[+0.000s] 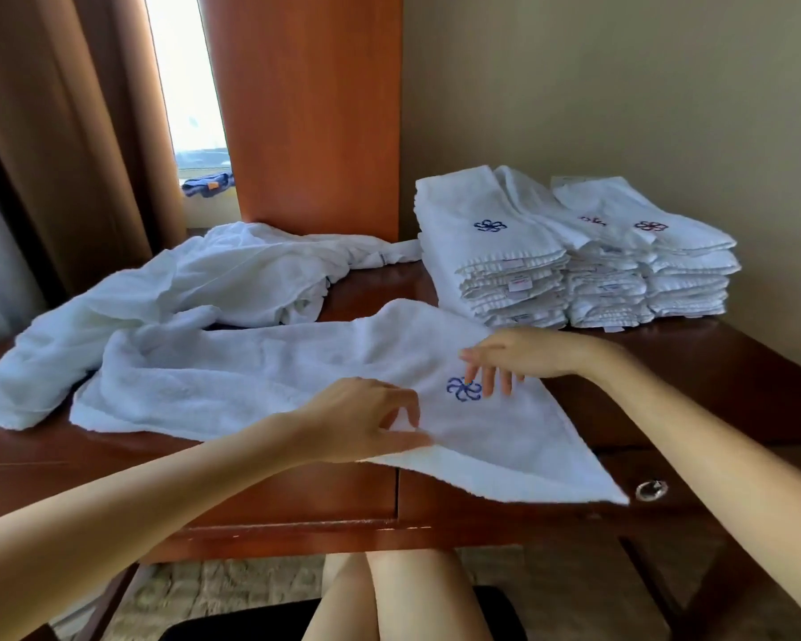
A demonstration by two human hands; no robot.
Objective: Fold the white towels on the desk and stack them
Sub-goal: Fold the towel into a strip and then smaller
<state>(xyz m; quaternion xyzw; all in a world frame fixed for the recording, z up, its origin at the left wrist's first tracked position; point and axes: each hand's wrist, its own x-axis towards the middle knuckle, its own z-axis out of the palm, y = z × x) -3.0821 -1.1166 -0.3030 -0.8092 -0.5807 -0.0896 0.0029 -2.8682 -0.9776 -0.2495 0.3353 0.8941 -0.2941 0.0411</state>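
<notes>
No words or numbers legible. Blue flower-like emblem [464, 389] stitched on spread towel [260, 367]; no lettering made out in it. Second blue emblem [489, 225] carried by top towel of left stack [463, 266]. Red emblems [650, 225] shown atop right stacks [685, 289]. Small sewn tags [519, 284] noted on folded edges; reddish print too small to be read.
</notes>
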